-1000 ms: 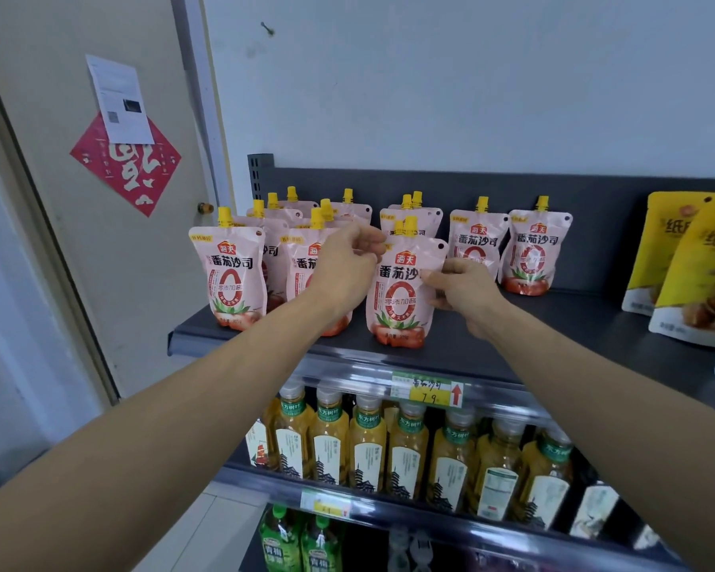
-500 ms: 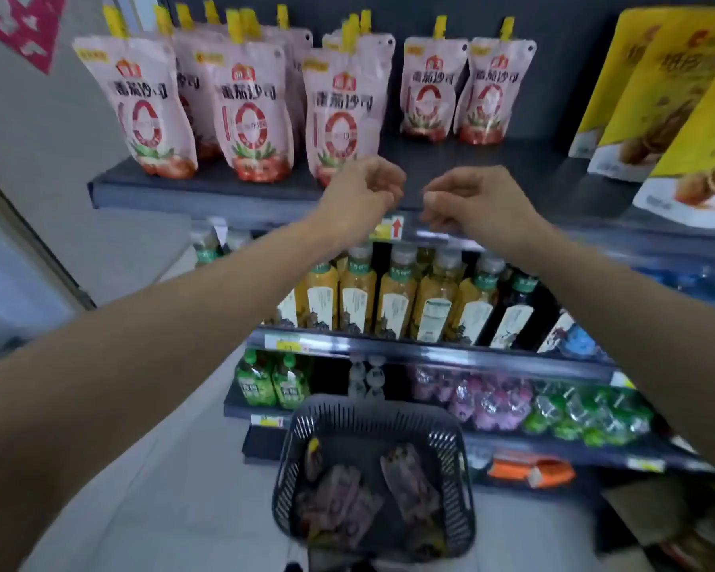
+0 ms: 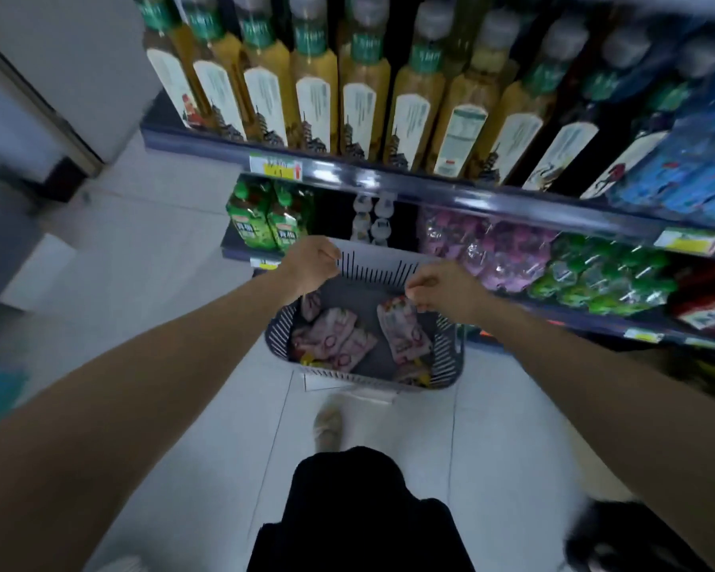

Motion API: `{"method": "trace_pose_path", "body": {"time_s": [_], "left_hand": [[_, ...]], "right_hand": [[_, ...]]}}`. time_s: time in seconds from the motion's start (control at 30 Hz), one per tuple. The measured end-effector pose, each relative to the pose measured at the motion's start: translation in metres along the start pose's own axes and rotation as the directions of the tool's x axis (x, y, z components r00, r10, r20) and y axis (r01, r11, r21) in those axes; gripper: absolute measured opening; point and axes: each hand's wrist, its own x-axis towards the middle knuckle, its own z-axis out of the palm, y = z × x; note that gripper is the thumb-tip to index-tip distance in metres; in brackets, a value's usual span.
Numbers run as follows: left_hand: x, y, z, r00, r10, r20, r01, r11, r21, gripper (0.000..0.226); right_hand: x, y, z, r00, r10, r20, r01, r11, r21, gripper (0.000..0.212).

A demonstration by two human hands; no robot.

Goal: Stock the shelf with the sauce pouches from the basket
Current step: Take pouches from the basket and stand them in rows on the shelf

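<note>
A dark slotted basket [image 3: 372, 268] stands on the white floor in front of the shelving. Several pink sauce pouches lie flat in it, a pile at the left [image 3: 333, 336] and one at the right [image 3: 407, 338]. My left hand [image 3: 312, 262] hovers over the basket's far left corner, fingers curled in, nothing in it. My right hand [image 3: 442, 293] hangs over the right side, fingers curled, its fingertips just above the upper end of the right pouch. The top shelf with the standing pouches is out of view.
Tea bottles [image 3: 364, 97] fill the shelf above the basket. Below it sit green bottles [image 3: 265, 225], pink packs [image 3: 492, 249] and green packs [image 3: 595, 278]. My shoe [image 3: 327, 423] and dark-clad knee [image 3: 347, 509] are just behind the basket.
Both hands let go of the pouch left standing on the top shelf and dropped down to the basket. My view tilted from the top shelf to the floor.
</note>
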Motion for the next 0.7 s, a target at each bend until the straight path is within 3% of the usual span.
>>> {"method": "trace_pose_path", "body": {"time_s": [0.23,0.37,0.5,0.6,0.7], "left_hand": [[0.025,-0.08,0.028,0.983,-0.171,-0.063,0.18,0.966,0.184,0.016],[0.05,-0.105,0.042,0.967,-0.237,-0.096,0.249,0.956,0.157,0.024],[0.08,-0.131,0.06,0.943,-0.321,-0.084,0.326,0.944,0.056,0.041],[0.102,-0.147,0.071,0.94,-0.337,-0.058,0.34,0.939,0.06,0.037],[0.116,-0.152,0.078,0.935,-0.354,-0.006,0.353,0.933,0.062,0.037]], "right_hand": [[0.041,0.043,0.043,0.999,0.049,0.014,-0.047,0.99,-0.132,0.017],[0.072,0.079,0.053,0.989,0.144,-0.036,-0.148,0.969,-0.198,0.019],[0.101,0.113,0.064,0.966,0.259,0.013,-0.248,0.935,-0.252,0.025],[0.121,0.139,0.075,0.942,0.335,-0.001,-0.32,0.899,-0.299,0.028],[0.136,0.163,0.088,0.919,0.394,0.002,-0.373,0.873,-0.314,0.018]]}}
